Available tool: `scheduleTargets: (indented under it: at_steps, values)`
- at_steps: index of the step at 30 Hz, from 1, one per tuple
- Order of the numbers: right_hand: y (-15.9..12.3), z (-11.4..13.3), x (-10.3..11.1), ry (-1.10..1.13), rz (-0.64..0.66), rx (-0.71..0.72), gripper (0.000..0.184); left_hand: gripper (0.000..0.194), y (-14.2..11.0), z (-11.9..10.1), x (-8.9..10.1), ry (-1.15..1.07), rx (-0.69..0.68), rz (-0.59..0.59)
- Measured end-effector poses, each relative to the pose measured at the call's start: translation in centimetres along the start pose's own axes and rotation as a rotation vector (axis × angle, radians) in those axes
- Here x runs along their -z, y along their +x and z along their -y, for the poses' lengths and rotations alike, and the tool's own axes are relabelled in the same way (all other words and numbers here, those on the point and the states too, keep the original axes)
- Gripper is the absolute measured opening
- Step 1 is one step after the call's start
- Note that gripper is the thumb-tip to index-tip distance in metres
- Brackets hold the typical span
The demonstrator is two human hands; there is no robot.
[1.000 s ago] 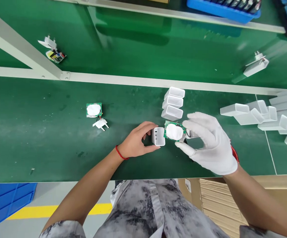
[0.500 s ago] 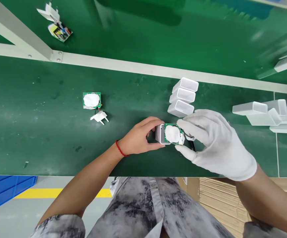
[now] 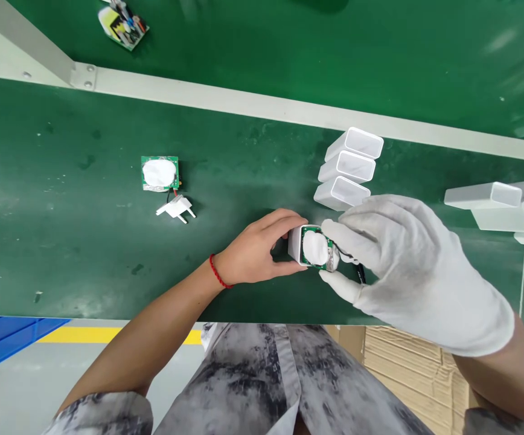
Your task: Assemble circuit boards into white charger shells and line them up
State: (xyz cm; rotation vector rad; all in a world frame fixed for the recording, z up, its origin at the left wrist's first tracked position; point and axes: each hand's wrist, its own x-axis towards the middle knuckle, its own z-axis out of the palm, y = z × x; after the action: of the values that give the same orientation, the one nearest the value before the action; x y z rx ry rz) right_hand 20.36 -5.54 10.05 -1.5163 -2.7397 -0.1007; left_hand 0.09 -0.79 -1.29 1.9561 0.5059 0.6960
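My bare left hand [image 3: 262, 248] grips a white rectangular plastic casing [image 3: 294, 243] between thumb and fingers, its open end facing right. A green circuit board [image 3: 308, 231] with a white blob of paste [image 3: 315, 248] on top sits partly inside that opening. My right hand [image 3: 407, 266], in a white glove, pinches the board's outer end between thumb and fingers. Black wire shows beside the gloved fingers; what it joins is mostly hidden under the palm. Just beyond my hands stand three empty white casings [image 3: 342, 192] in a row.
To the left lies another circuit board [image 3: 159, 173] with white paste, wired to a white two-pin plug [image 3: 177, 207]. More white casings [image 3: 483, 194] are piled at right. A metal rail [image 3: 244, 106] crosses behind; past it lies a board with components [image 3: 124, 25]. A blue crate [image 3: 8, 338] is below left.
The circuit board has gone further left into the casing, with my right hand still at its outer end. My left hand keeps its hold. The camera view has shifted slightly.
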Motion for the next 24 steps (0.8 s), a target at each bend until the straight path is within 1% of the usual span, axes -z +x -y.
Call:
scheduleTargets:
  at_steps: [2,6,12,19,24]
  values:
    - [0.09,0.13,0.02,-0.013,0.008,-0.003,0.016,0.054,-0.05,0.03,0.00,0.011,0.006,0.010]
    - [0.14,0.48,-0.01,-0.003,-0.018,-0.014,0.016,0.053,-0.15,0.07,-0.04,0.017,0.015,0.009]
    - [0.33,0.64,-0.20,-0.002,-0.010,-0.023,0.011,0.054,-0.09,0.00,-0.10,0.001,0.011,0.012]
    - [0.82,0.71,0.45,-0.003,0.026,-0.028,0.004,0.052,0.06,-0.14,0.00,-0.007,0.027,0.020]
    - [0.69,0.80,0.51,0.008,0.041,-0.034,0.004,0.051,0.07,-0.09,-0.05,-0.017,0.040,0.025]
